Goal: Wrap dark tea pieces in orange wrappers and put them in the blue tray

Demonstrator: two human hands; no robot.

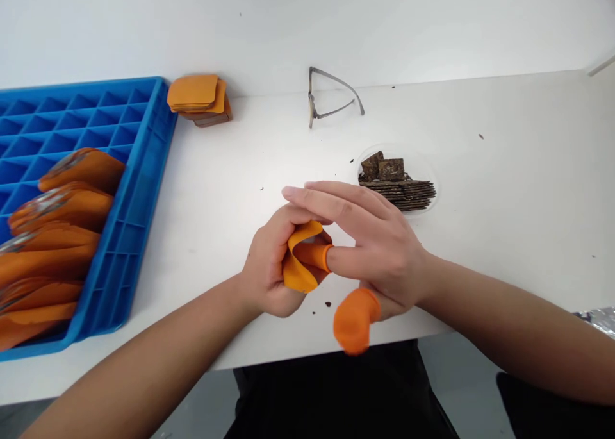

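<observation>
My left hand (269,266) is closed around a small orange paper packet (298,267), whose mouth gapes toward me. My right hand (384,247) wears orange rubber finger cots on its thumb (355,320) and on one finger, and that covered fingertip reaches into the packet's mouth. The other fingers of this hand stretch out over the top of my left hand. Beyond my right hand, a clear round dish (435,198) holds thin dark brown pressed squares (398,194), most stacked on edge in a row and a few lying on top. What is inside the packet is hidden.
A blue divided crate (144,215) stands at the left, with bulging orange packets (67,208) in its near part. Flat orange packets (196,96) are stacked beside it. Eyeglasses (331,99) lie at the back. Dark crumbs dot the white table. Silvery foil (598,320) shows at the right edge.
</observation>
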